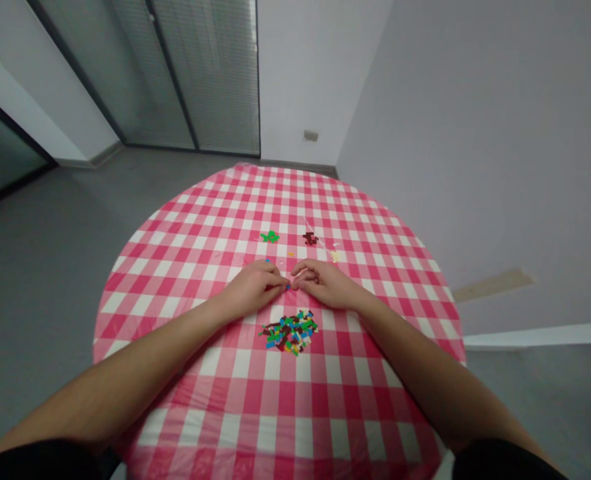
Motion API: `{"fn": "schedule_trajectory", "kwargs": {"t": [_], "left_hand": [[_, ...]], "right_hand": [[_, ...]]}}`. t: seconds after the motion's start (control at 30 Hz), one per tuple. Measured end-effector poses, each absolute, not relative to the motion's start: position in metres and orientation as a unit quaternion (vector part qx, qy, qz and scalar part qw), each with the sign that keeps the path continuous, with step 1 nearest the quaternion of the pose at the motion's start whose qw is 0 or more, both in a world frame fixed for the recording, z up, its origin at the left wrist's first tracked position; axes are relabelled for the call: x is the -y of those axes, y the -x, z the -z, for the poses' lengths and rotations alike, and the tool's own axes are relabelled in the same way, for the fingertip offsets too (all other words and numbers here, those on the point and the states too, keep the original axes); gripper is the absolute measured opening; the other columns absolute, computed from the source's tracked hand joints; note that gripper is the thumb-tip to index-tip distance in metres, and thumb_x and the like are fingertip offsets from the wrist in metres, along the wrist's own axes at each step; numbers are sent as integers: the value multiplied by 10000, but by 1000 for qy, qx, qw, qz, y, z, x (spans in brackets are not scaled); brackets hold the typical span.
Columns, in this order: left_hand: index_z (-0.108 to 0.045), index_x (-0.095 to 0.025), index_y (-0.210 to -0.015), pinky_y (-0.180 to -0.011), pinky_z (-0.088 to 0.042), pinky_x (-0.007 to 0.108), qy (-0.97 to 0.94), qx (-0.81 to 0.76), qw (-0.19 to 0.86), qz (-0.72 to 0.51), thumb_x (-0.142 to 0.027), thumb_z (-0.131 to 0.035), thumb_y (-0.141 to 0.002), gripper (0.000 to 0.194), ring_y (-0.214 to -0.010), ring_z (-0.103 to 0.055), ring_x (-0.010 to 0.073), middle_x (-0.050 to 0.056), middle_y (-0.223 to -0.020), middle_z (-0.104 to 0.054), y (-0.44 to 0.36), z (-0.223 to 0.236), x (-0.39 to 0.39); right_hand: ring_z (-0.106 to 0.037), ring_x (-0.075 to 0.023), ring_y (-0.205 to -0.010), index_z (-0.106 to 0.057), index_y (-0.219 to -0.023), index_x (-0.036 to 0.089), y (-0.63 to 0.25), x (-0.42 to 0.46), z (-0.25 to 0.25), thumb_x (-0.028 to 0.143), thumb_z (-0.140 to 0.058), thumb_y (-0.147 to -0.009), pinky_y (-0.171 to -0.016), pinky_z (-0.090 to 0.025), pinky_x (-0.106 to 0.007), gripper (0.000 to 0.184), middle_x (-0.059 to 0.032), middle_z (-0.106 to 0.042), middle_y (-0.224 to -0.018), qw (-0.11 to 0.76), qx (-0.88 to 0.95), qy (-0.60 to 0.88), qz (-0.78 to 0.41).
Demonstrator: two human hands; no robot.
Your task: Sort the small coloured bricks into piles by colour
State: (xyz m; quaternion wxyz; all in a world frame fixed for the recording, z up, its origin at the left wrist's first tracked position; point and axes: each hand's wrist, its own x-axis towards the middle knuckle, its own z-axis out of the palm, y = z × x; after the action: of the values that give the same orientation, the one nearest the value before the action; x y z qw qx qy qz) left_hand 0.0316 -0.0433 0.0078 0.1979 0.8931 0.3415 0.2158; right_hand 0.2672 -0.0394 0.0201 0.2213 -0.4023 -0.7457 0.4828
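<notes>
My left hand (252, 288) and my right hand (325, 283) meet at the middle of a pink-and-white checked tablecloth (195, 220). A tiny blue brick (288, 287) shows at the left fingertips, which pinch it. The right fingertips curl in against it, and I cannot tell whether they grip it. Just below my hands lies a heap of mixed small plastic bricks (289, 332). Farther out are a small green brick cluster (270, 237), a dark brown brick cluster (310, 239) and a pale cream brick cluster (336, 256). A lone yellow brick (290, 253) lies between them.
The round table's cloth edge (125, 267) drops to a grey floor (40, 227) on the left. A pale wall (450, 167) stands close on the right, with a glass partition with blinds (210, 80) behind the table.
</notes>
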Motion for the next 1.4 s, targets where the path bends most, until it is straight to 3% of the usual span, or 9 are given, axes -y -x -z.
{"fn": "schedule_trajectory", "kwargs": {"t": [0.17, 0.33, 0.77, 1.03, 1.2, 1.4], "left_hand": [[-793, -215, -1020, -795, -469, 336, -910, -324, 160, -205, -258, -616, -979, 187, -876, -613, 195, 67, -909, -711, -34, -3, 42], [-789, -199, -905, -796, -459, 333, -910, -329, 160, -198, -227, -642, -951, 157, -853, -613, 187, 55, -877, -709, -33, -9, 41], [-778, -200, -883, -851, -472, 352, -897, -380, 177, -140, -134, -621, -864, 172, -915, -620, 209, 61, -925, -709, -9, -23, 30], [-771, -205, -904, -835, -477, 351, -873, -411, 187, -186, -201, -628, -901, 143, -898, -621, 201, 62, -901, -722, -5, -19, 25], [-709, -191, -827, -750, -447, 340, -855, -443, 164, -214, -200, -674, -851, 44, -803, -601, 192, 51, -828, -702, -2, -14, 21], [-673, -192, -770, -742, -425, 329, -851, -443, 162, -230, -196, -707, -840, 78, -783, -597, 181, 35, -801, -698, 1, -11, 17]], "right_hand": [[-671, -149, -744, -751, -932, 161, -282, 37, -43, 115, -668, -817, -685, -490, -242, 148, -31, -753, -847, 66, 821, 373, -427], [-626, -117, -675, -801, -972, 164, -288, 38, -51, 106, -685, -798, -617, -449, -212, 217, -25, -756, -843, -20, 833, 339, -436], [-640, -127, -711, -812, -920, 164, -283, 41, -46, 142, -752, -794, -636, -447, -217, 141, -52, -748, -850, -40, 861, 332, -383], [-647, -132, -702, -799, -856, 149, -279, 44, -50, 122, -685, -799, -640, -442, -230, 130, -54, -743, -826, -18, 869, 336, -364], [-632, -138, -688, -766, -794, 149, -277, 46, -50, 121, -641, -795, -629, -428, -239, 128, -53, -731, -812, 1, 873, 334, -355], [-558, -114, -617, -709, -712, 146, -273, 47, -49, 56, -609, -726, -585, -366, -238, 136, -30, -690, -744, -1, 875, 348, -337]]}}
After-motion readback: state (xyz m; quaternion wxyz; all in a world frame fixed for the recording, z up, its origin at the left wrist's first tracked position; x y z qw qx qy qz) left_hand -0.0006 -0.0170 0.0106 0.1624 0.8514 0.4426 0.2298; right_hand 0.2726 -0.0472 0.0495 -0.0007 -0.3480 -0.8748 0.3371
